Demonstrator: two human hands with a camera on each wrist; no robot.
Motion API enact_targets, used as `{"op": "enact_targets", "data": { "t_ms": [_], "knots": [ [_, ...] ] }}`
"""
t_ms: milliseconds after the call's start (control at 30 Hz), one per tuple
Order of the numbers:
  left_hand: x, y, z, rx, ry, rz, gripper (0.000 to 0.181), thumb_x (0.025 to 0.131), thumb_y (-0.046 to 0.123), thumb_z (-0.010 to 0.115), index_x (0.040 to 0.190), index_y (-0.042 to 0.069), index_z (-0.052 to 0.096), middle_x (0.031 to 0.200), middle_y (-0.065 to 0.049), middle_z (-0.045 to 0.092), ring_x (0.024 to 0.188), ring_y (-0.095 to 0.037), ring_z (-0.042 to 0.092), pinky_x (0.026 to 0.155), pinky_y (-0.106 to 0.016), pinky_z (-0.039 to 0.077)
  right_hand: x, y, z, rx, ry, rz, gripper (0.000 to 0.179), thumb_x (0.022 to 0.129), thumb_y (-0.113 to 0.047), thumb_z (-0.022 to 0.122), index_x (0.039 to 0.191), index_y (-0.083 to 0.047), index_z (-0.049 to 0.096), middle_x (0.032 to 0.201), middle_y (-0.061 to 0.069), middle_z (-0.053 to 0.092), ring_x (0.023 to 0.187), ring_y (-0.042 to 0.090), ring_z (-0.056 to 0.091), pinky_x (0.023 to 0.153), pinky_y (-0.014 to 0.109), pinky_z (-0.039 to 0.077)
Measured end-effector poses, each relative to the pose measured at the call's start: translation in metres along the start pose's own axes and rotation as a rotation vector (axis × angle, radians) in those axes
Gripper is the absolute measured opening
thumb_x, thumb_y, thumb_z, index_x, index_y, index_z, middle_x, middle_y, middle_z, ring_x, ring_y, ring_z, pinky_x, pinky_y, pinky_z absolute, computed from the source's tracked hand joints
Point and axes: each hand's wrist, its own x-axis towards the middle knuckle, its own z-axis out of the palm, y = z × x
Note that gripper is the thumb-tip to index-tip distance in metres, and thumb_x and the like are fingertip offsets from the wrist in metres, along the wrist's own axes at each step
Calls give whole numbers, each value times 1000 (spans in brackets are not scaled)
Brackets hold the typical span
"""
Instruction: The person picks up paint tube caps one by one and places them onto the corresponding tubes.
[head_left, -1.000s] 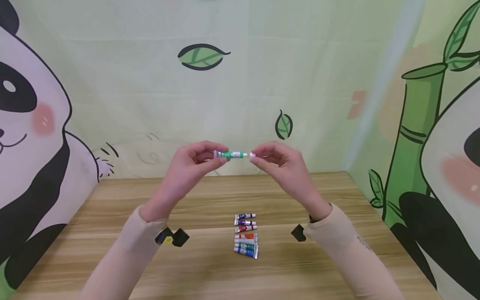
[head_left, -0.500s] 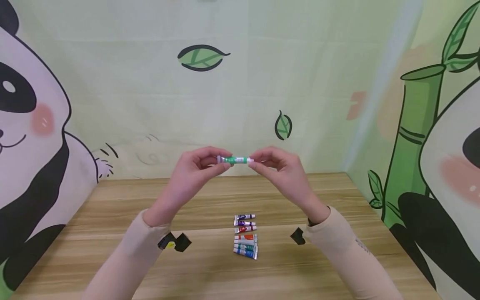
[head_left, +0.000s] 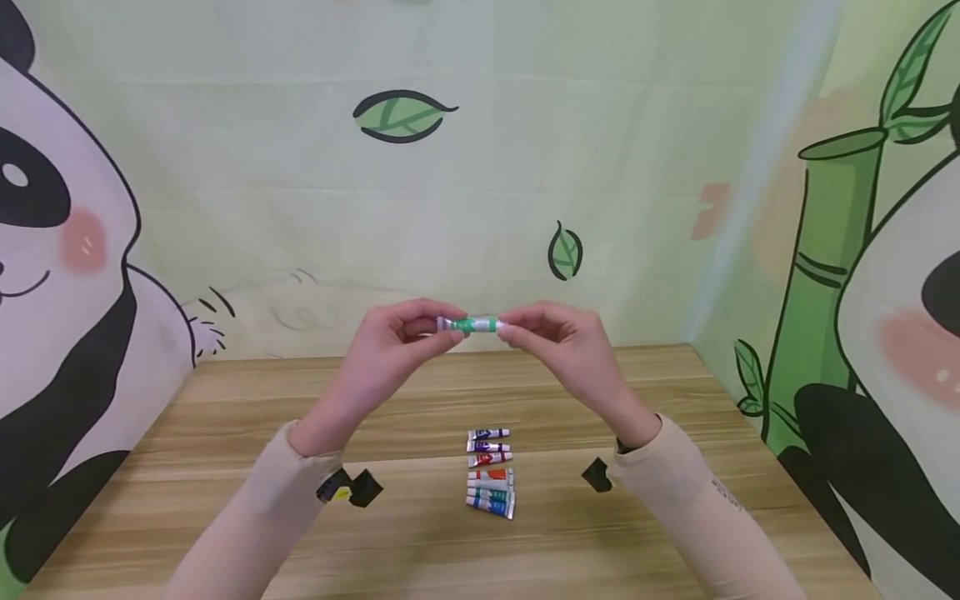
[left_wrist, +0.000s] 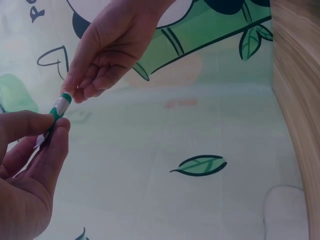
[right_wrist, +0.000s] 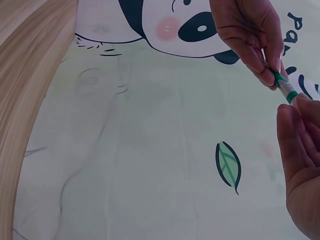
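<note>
A green-and-white paint tube (head_left: 480, 325) is held level above the far part of the table, between both hands. My left hand (head_left: 397, 342) pinches its flat crimped end between thumb and fingers. At the other end, my right hand (head_left: 558, 337) pinches the white cap, which the fingertips mostly hide. In the left wrist view the tube (left_wrist: 61, 105) slants up from the left thumb to the right fingertips. The right wrist view shows the tube (right_wrist: 285, 87) running from the left fingers down to the right hand's grip.
Several paint tubes lie in a column on the wooden table (head_left: 337, 533): a dark blue tube (head_left: 491, 434), a purple tube, a red tube (head_left: 491, 459), and below them an orange-red tube (head_left: 491, 475), a green tube and a blue tube (head_left: 491, 505). A printed panda cloth (head_left: 495, 167) hangs behind.
One second ago the cap was apart from the tube's nozzle in the right fingers. Now cap and tube meet, and both hands have come slightly lower.
</note>
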Motion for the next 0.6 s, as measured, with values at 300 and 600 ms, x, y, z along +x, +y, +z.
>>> {"op": "enact_targets", "data": {
  "t_ms": [300, 600],
  "knots": [
    [0, 3, 7, -15, 8, 15, 19, 93, 11, 74, 112, 6, 74, 101, -10, 76, 85, -20, 72, 76, -29, 57, -1, 1, 2, 34, 32, 32, 13, 96, -13, 70, 103, -2, 73, 88, 9, 73, 79, 23, 69, 77, 37, 59],
    [0, -2, 17, -12, 7, 46, 18, 93, 10, 73, 111, 6, 74, 97, -8, 76, 74, -16, 66, 60, -21, 47, 0, 4, 2, 3, 46, 116, 21, 102, -20, 61, 95, -1, 69, 82, 11, 68, 73, 23, 64, 70, 31, 57]
  ]
}}
